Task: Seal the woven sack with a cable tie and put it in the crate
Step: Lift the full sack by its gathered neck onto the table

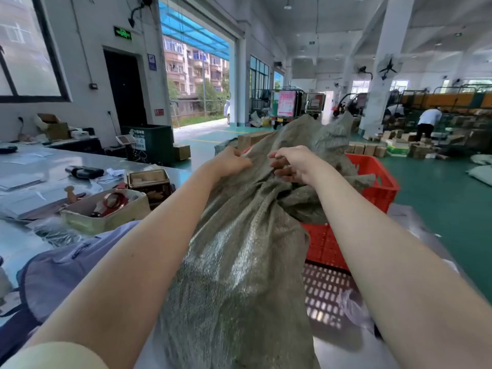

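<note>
Two hands work the grey-green woven plastic sack (pixel 239 249), lying from counter into the far red slotted crate (pixel 372 182): left hand (pixel 231 163) pinching cloth, right hand (pixel 292 163) spread. Soft, slippery; gather at neck.

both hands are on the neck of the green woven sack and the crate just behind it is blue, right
Not quite. In the head view the crate behind the sack is red, not blue. The rest holds: the left hand grips the gathered neck, and the right hand rests on it with fingers loosely spread.
</note>
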Available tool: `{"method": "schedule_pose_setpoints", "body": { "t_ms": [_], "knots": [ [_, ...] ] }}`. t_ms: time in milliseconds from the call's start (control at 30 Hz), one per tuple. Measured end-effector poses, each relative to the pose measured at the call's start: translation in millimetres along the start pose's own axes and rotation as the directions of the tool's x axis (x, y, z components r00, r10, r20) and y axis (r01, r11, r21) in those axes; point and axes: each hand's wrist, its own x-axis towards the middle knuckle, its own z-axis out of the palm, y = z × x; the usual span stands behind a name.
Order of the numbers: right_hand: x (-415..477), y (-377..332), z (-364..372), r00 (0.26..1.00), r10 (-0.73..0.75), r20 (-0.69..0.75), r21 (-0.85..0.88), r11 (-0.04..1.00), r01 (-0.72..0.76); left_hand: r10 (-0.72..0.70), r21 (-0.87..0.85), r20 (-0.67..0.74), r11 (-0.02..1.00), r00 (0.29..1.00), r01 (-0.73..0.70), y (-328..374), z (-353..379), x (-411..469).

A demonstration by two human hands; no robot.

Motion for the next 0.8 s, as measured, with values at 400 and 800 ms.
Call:
{"method": "schedule_pose_setpoints", "body": {
  "t_ms": [400, 800],
  "knots": [
    [-31, 10, 15, 0.910, 0.414, 0.014, -0.678, 0.673, -0.295, -0.115, 0.145, 0.249, 0.986, 0.962, 0.081, -15, 14, -12],
    [-13, -3, 16, 0.937, -0.293, -0.189, -0.238, 0.940, 0.246, 0.114, -0.073, 0.227, 0.992, 0.967, -0.099, 6, 4, -12]
  ]
}}
